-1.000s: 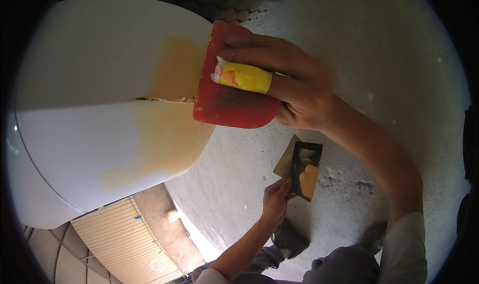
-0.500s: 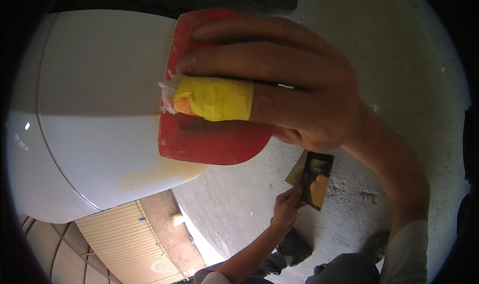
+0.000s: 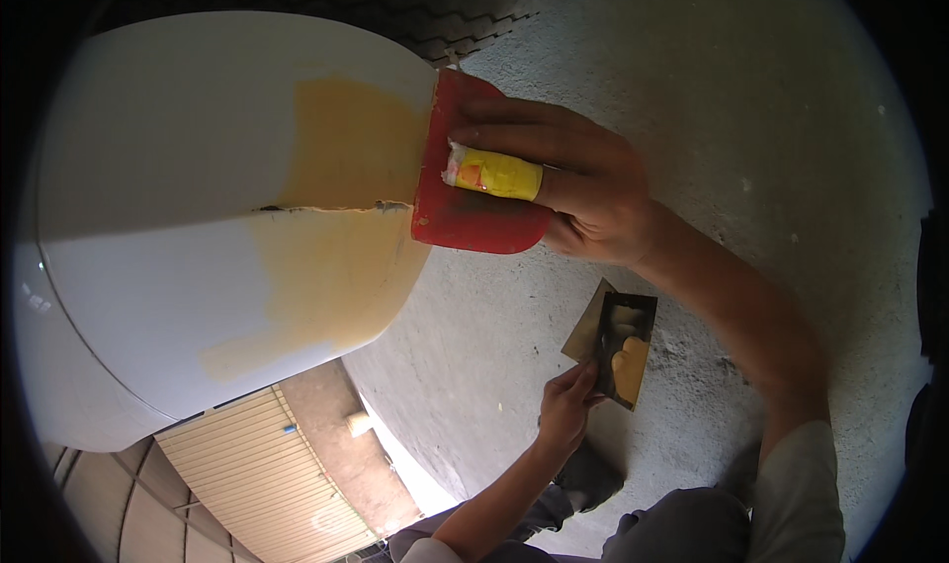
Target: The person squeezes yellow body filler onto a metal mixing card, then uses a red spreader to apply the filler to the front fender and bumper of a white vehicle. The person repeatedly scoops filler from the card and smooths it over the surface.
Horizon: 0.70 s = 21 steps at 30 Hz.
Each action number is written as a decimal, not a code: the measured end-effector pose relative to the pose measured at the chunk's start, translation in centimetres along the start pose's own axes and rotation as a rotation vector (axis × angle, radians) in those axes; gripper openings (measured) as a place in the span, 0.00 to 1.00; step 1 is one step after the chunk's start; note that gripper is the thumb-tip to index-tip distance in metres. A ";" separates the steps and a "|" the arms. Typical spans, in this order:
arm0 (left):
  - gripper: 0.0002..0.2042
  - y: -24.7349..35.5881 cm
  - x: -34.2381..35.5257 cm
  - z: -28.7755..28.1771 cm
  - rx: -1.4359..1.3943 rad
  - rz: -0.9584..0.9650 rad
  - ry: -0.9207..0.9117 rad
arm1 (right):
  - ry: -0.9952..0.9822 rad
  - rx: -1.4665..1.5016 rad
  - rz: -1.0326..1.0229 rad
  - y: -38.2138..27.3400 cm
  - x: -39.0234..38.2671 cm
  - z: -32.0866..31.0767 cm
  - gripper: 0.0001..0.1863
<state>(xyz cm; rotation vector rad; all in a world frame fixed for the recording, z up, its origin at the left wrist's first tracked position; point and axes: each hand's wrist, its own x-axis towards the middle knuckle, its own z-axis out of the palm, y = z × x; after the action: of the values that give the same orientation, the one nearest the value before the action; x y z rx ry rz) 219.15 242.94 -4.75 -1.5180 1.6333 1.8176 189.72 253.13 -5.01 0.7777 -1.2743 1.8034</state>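
My right hand (image 3: pixel 593 182), with yellow tape around one finger, grips a red spreader (image 3: pixel 445 217). The spreader's straight edge meets the right end of a white curved panel (image 3: pixel 168 128). Tan filler (image 3: pixel 346 138) covers part of this panel, above and below a rough ridge (image 3: pixel 336 208) with a dark spot at its left end. Lower down, my left hand (image 3: pixel 568 405) is closed around a dark flat plate (image 3: pixel 623 365) bearing a lump of tan filler (image 3: pixel 629 360). A second thin plate (image 3: pixel 590 326) sticks out beside it from the same grip.
A dark tyre-like tread (image 3: pixel 465 34) lies behind the panel at the top. Rough grey concrete floor (image 3: pixel 474 336) spreads under my hands. My knees (image 3: pixel 682 528) show at the bottom. A ribbed beige surface (image 3: pixel 257 474) and a pale cylindrical container (image 3: pixel 359 424) appear at lower left.
My right hand and the spreader have moved right and away from me, toward the panel's end. The filler and ridge the spreader covered now show. My left hand has barely shifted.
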 end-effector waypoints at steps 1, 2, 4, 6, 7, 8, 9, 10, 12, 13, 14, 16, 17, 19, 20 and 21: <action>0.18 0.0 -0.1 0.0 0.007 0.003 -0.005 | 0.003 0.018 0.025 0.0 -0.5 0.4 0.25; 0.18 0.1 -0.1 0.0 0.012 0.001 -0.011 | 0.044 0.034 0.026 0.0 -0.8 0.6 0.25; 0.16 0.2 -0.1 -0.2 0.013 -0.002 -0.031 | -0.014 0.011 0.057 -0.1 -0.7 0.2 0.25; 0.13 0.3 0.0 -0.2 0.005 0.003 -0.056 | -0.006 -0.031 0.055 -0.5 0.8 -0.7 0.25; 0.13 0.3 0.0 -0.2 0.006 -0.008 -0.048 | 0.013 -0.060 0.053 -1.1 1.7 -1.3 0.24; 0.13 0.3 0.1 -0.1 0.003 -0.008 -0.043 | 0.031 -0.085 0.039 -1.3 3.0 -1.9 0.23; 0.13 0.3 0.1 0.0 0.000 -0.011 -0.033 | 0.036 -0.087 -0.049 -1.5 4.5 -2.6 0.25; 0.13 0.3 0.1 0.1 -0.002 -0.005 -0.037 | 0.060 -0.080 -0.094 -1.8 5.9 -2.2 0.24; 0.13 0.4 0.1 0.3 0.003 0.011 -0.057 | 0.129 -0.062 -0.149 -2.4 8.5 -0.9 0.19; 0.13 0.4 0.2 0.4 0.001 0.007 -0.062 | 0.133 -0.049 -0.152 -2.6 9.5 -0.1 0.18; 0.13 0.4 0.3 0.3 -0.003 0.008 -0.073 | 0.191 -0.072 -0.174 -2.6 10.2 0.6 0.16; 0.13 0.3 0.4 0.1 0.000 0.013 -0.094 | 0.213 -0.099 -0.195 -2.7 10.7 1.5 0.16; 0.13 0.3 0.6 -0.1 0.004 0.016 -0.103 | 0.217 -0.104 -0.198 -2.7 10.6 1.7 0.17; 0.13 -0.1 0.8 -0.6 0.000 0.016 -0.105 | 0.225 -0.054 -0.184 -2.5 9.6 1.3 0.18; 0.13 -0.2 1.0 -0.7 -0.006 0.011 -0.102 | 0.182 -0.076 -0.158 -2.3 9.0 0.9 0.18; 0.13 -0.3 1.1 -0.9 -0.011 0.007 -0.102 | 0.166 -0.081 -0.149 -2.0 8.2 0.5 0.19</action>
<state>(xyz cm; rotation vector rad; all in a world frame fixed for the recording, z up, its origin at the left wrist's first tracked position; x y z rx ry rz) 219.33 241.84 -5.67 -1.4017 1.5860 1.8778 187.32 255.09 2.86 0.6459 -1.1432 1.6502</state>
